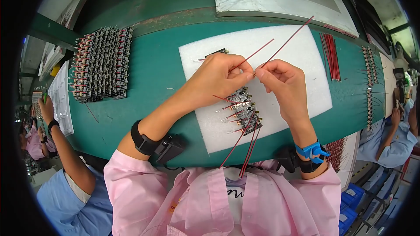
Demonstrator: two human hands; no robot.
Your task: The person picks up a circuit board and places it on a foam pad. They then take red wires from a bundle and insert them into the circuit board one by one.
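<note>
While a thin dark-red wire (261, 48) is pinched between closed thumb and forefinger of the left hand (221, 76), a longer, straight red wire (288, 40) is gripped likewise by the right hand (285, 82) — both above the middle of the white foam sheet (302, 100) laid on the green counter (153, 48). A row of small silver-and-black electronic modules (243, 111) is spread toward the sheet's near edge. The wires' near ends are hidden; for good control, they are best steadied by braced fingertips — loose tails held clear of the modules.
</note>
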